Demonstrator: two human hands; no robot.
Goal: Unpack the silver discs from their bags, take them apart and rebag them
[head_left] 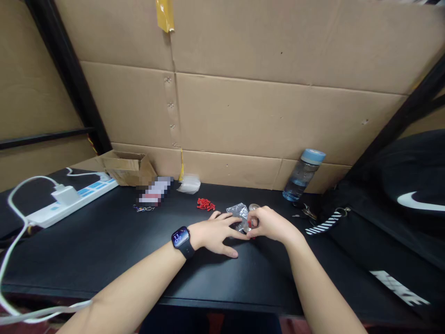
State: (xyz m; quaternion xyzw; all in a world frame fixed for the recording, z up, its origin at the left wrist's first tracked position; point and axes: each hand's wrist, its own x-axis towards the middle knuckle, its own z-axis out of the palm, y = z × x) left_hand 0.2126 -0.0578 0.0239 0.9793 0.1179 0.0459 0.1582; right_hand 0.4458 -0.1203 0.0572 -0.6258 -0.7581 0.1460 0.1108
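Note:
My left hand [219, 232], with a black smartwatch [182, 241] on its wrist, lies with fingers spread on the black tabletop [208, 283]. Its fingertips reach the crinkled clear plastic bag [238, 211]. On the bag's right side, my right hand [269, 223] is bent over with thumb and fingers drawn together. Bits of red show at its fingertips, but what it grips is mostly hidden. Behind its fingers, a round clear piece [254, 207] is partly visible. To the left of the bag sits a small pile of red pieces [206, 204], too small to name.
A water bottle [303, 175] with a blue lid, some keys [308, 211] and a black backpack [389, 222] are on the right. On the left are a white power strip [79, 200] and a cardboard box [128, 168]. A cardboard wall [243, 111] closes the back.

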